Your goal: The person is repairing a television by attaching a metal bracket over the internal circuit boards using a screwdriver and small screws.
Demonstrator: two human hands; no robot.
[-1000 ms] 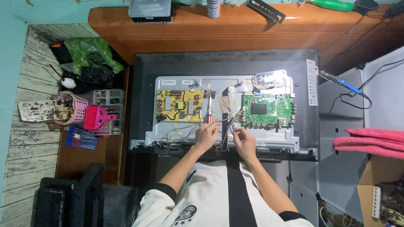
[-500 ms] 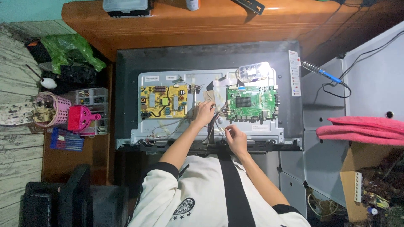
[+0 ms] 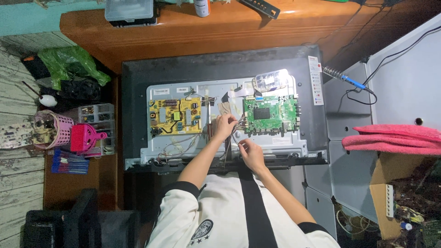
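Left hand (image 3: 225, 126) and right hand (image 3: 250, 151) pinch thin wires (image 3: 233, 133) — beside green board (image 3: 270, 115).

1. A glossy brown wooden table (image 3: 193, 39) spans the upper part of the view and carries the work.
2. A large flat television with its back cover removed (image 3: 138, 92) lies face down on the table, its black frame reaching close to the near edge.
3. At the far edge lie a clear plastic compartment box (image 3: 130, 10), a small white cylindrical can (image 3: 201, 7) and a black elongated remote-like object (image 3: 261, 7), well apart from one another.
4. A lower brown wooden surface (image 3: 59, 183) to the left carries a pink plastic basket (image 3: 53, 130), a clear plastic drawer organiser (image 3: 97, 114) and a flat blue pack (image 3: 70, 161).
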